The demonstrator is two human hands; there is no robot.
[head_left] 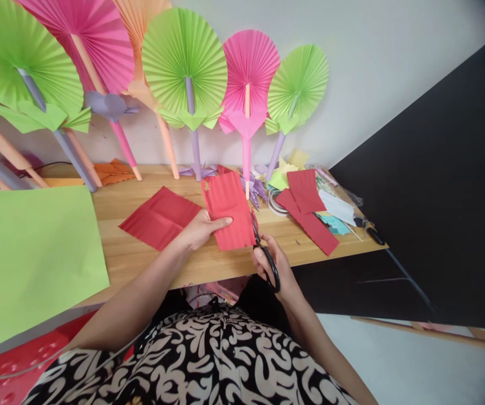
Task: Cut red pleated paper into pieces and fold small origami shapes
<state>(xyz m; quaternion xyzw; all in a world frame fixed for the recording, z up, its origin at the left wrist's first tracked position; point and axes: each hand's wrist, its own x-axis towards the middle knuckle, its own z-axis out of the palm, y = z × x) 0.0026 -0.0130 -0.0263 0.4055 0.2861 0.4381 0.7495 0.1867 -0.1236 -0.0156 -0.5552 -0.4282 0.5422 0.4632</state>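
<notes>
My left hand (203, 228) pinches a red sheet of paper (229, 205) by its left side, thumb on top, holding it up above the table. The sheet has faint creases and a small torn notch at its upper left corner. My right hand (275, 259) grips black-handled scissors (268, 256), whose blades lie along the right edge of the sheet. Just left of my left hand, a darker red paper square (161, 217) lies on the wooden table (128, 261). To the right, a red paper strip (308, 222) and a smaller red piece (305, 191) overlap.
Green (185, 59) and pink (251, 70) pleated paper fans on rolled handles lean against the wall. A large light green sheet (31, 259) covers the left side. Tape rolls (277, 201), paper scraps and a white piece (337, 207) crowd the right end. A black panel (436, 185) stands beyond.
</notes>
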